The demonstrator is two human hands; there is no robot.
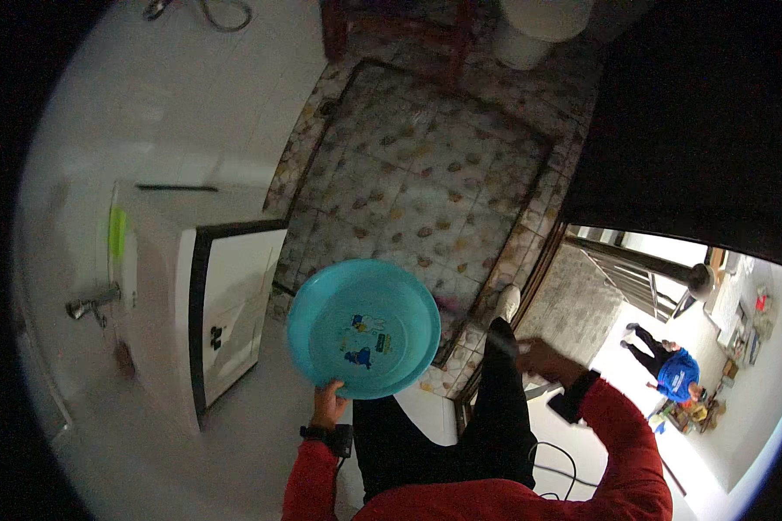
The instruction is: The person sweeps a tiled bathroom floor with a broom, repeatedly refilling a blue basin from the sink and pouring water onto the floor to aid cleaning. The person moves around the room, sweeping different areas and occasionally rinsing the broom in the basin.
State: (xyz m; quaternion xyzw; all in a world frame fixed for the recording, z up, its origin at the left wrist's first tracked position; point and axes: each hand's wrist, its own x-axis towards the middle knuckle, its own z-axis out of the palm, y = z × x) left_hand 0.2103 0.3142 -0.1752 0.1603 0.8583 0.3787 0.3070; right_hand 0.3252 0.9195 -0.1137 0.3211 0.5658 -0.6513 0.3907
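A round turquoise plastic basin with cartoon figures printed on its bottom hangs in front of my legs. Nothing lies in it. My left hand grips its near rim, the thumb over the edge and the other fingers underneath. Away from the basin, my right hand is held out to the right over my leg, near the doorway. Motion smears its fingers, so their shape is unclear. Both wrists carry dark bands with small devices.
On the left stands a white cabinet with a sink and a tap above it. Patterned tiles cover the floor ahead. A white bucket-like vessel is at the back. Beyond the doorway at right, a person in blue is visible.
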